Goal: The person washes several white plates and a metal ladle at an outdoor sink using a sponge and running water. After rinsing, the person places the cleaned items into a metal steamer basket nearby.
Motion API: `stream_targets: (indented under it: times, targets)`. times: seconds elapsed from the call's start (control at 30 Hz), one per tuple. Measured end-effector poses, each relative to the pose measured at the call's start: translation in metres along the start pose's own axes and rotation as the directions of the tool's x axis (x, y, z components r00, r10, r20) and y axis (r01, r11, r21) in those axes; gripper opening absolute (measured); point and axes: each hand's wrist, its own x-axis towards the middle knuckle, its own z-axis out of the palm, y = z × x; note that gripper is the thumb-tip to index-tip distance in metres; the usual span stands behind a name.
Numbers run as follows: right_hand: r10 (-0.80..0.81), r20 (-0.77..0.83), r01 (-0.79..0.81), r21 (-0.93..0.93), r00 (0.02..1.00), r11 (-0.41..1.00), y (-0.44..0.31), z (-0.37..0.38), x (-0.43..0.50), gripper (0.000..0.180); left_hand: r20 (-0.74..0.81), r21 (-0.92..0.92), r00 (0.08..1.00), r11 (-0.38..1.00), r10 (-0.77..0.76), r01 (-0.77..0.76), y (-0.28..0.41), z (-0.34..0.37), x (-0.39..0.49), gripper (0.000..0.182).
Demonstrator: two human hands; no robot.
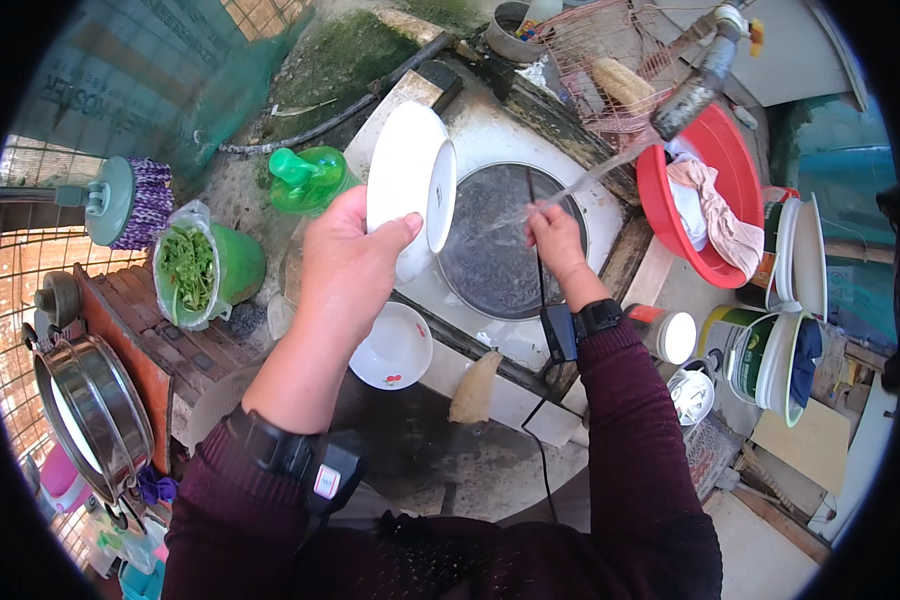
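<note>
My left hand [352, 262] grips a white dish [409, 180] by its edge, thumb on the near side. The dish is tilted nearly upright, its underside with the foot ring facing right. My right hand [555, 236] is over a dark round basin [480, 289] of water, its fingers closed around a thin dark strip [541, 281]. Whether that strip is a stick or a cord is unclear. A stream of water [592, 176] from the pipe tap [690, 101] passes just above this hand into the basin. Below the dish, a white bowl with red fruit prints [394, 349] rests near the ledge.
A dried loofah piece [476, 386] lies on the front ledge. On the left stand a green bottle [304, 176] and a green bin with leafy greens [232, 262]. To the right are a red basin with cloths [649, 202], a white-lidded jar [671, 337] and buckets [750, 352].
</note>
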Motion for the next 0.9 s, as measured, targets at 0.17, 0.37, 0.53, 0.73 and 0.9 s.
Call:
stream_targets:
  times: [0.17,0.37,0.53,0.73,0.9]
  targets:
    - [-0.006,0.003,0.005,0.285,1.0,0.959,-0.079,-0.008,-0.018,0.024,0.041,0.062,0.999,0.998,-0.003,0.001,-0.003,0.001,0.0,0.023]
    - [-0.144,-0.074,0.135,-0.111,0.987,0.985,-0.091,-0.014,-0.017,0.025,0.034,0.05,0.999,0.998,0.026,-0.027,0.003,-0.001,-0.003,0.023]
    - [-0.08,-0.055,0.022,-0.677,0.995,0.735,-0.011,0.013,-0.009,0.029,0.002,0.121,0.998,0.991,0.065,-0.065,0.01,-0.01,-0.011,0.023]
    - [-0.074,0.08,0.109,-0.735,0.994,0.669,0.075,0.065,0.02,0.04,-0.053,0.049,0.999,0.999,0.007,-0.004,0.012,-0.016,-0.024,0.022]
    - [-0.069,0.115,0.134,-0.844,0.991,0.519,0.114,0.092,0.04,0.059,-0.064,0.0,0.998,1.0,-0.015,0.015,0.011,-0.019,-0.022,0.025]
